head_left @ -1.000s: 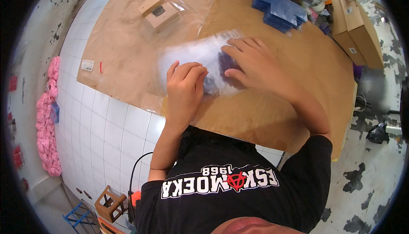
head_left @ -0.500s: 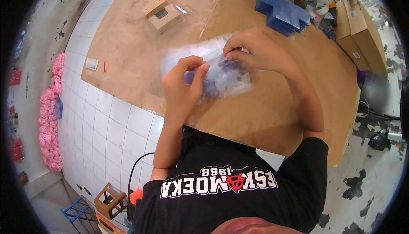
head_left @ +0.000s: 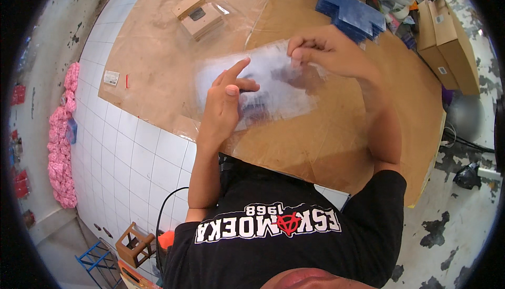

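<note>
- A clear plastic bag [head_left: 273, 86] lies flat near the middle of the brown cardboard-covered surface [head_left: 326, 147], with something dark blue showing dimly through it.
- Toward the far left part of the surface sits a small tan cardboard box [head_left: 199, 15] with a dark window in its lid, partly under a clear plastic sheet.
- By the left edge of the surface there is a small white rectangular label [head_left: 111, 77], and just beside it a short red stick-like bit [head_left: 127, 80].
- At the far right corner lies a stack of flat dark blue pieces [head_left: 350, 12].
- Past the right edge stand two long brown cartons [head_left: 447, 39], each with a small white label on its side.
- A pile of pink stuff [head_left: 62, 147] lies along the white tiled floor, well apart on the left.
- The left hand [head_left: 226, 105] rests on the bag's near left part, forefinger stretched out and pointing up the bag, the other fingers curled; its grip is loose and I cannot tell whether it has hold of the plastic.
- The right hand [head_left: 329, 52] hangs over the bag's far right corner, wrist bent, its grip pinched closed on the edge of the plastic between thumb and fingertips.
</note>
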`<state>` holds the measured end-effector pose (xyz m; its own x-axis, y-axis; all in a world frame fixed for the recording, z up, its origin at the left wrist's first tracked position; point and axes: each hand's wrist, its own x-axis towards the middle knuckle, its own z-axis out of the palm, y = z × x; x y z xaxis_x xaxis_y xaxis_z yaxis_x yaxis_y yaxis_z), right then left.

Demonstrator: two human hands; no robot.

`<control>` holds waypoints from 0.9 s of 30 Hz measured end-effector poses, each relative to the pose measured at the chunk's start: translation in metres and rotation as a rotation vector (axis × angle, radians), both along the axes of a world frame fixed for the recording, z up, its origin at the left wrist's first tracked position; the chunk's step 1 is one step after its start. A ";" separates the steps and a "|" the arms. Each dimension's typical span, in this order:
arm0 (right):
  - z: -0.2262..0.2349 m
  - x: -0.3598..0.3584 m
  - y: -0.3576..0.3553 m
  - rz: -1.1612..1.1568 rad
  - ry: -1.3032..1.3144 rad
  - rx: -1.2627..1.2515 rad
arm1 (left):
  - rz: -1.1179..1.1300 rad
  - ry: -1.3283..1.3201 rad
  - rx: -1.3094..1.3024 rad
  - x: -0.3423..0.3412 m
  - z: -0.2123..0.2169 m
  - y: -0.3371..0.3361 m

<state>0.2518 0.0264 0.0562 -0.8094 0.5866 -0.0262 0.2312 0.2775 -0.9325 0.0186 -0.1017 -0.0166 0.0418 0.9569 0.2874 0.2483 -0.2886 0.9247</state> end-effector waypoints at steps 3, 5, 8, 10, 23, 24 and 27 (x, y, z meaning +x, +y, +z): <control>0.008 0.007 0.002 -0.125 0.112 -0.083 | -0.049 0.040 -0.122 -0.001 0.007 -0.001; 0.017 0.008 0.002 -0.167 0.098 -0.095 | -0.021 -0.026 -0.139 0.000 0.003 -0.003; 0.021 0.002 -0.006 -0.120 0.018 -0.130 | -0.041 -0.300 -0.146 0.003 0.005 -0.001; 0.016 -0.005 -0.012 -0.078 0.039 -0.108 | -0.070 -0.515 -0.139 0.003 0.017 0.002; 0.029 -0.035 -0.057 -0.200 0.117 0.906 | 0.057 -0.515 -0.263 0.017 0.053 -0.001; 0.028 -0.035 -0.058 -0.200 0.108 0.898 | 0.036 -0.490 -0.240 0.017 0.051 -0.001; 0.027 -0.033 -0.059 -0.199 0.090 0.873 | -0.048 -0.593 -0.221 0.020 0.052 -0.001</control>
<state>0.2191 -0.0327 0.0835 -0.6685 0.4972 0.5530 0.2870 0.8585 -0.4250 0.0386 -0.1025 0.0351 -0.0197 0.9973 0.0706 -0.3331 -0.0732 0.9401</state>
